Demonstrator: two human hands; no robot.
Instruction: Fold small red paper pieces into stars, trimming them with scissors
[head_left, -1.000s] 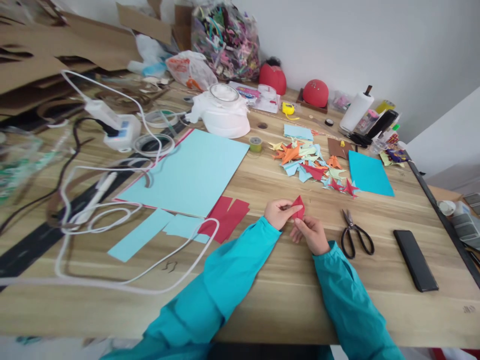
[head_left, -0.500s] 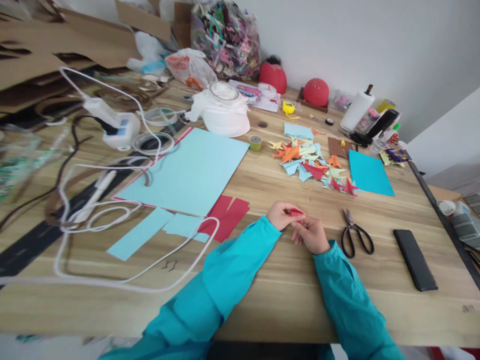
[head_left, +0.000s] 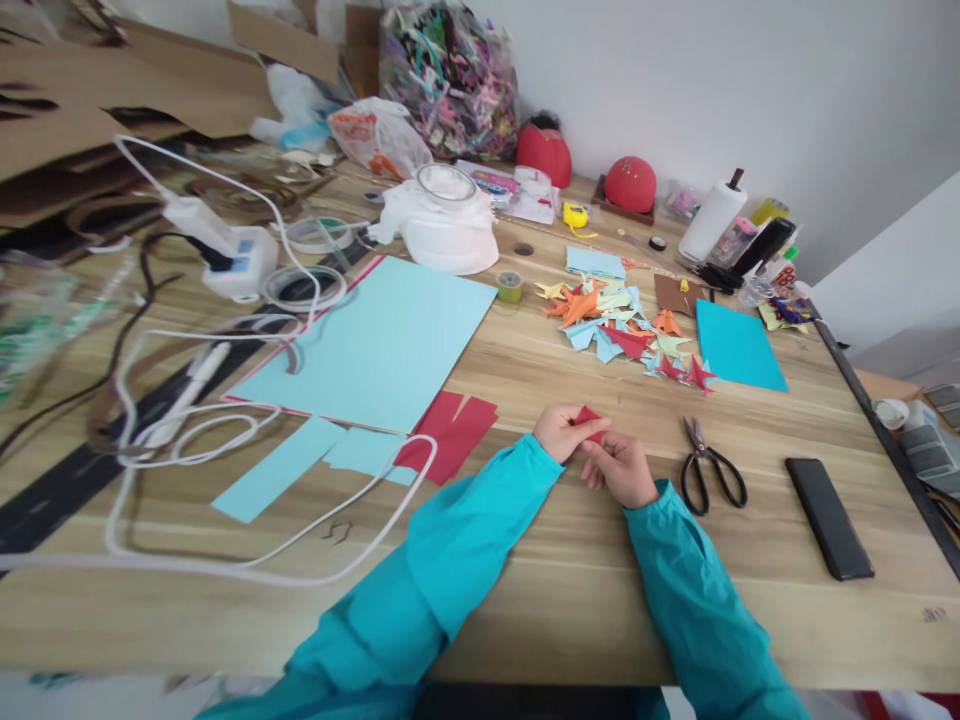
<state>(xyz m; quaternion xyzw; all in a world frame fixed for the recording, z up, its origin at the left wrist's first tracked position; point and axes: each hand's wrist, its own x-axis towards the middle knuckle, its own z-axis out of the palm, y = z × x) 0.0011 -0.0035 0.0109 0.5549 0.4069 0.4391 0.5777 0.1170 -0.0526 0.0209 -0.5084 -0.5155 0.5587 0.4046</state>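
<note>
Within the pinched left hand [head_left: 559,433], red paper [head_left: 588,419], near edge at curled right hand [head_left: 621,470], hold there unclear.

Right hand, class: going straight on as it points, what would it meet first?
The right hand would probably meet the left hand, which holds red paper; whether they touch is unclear.
</note>
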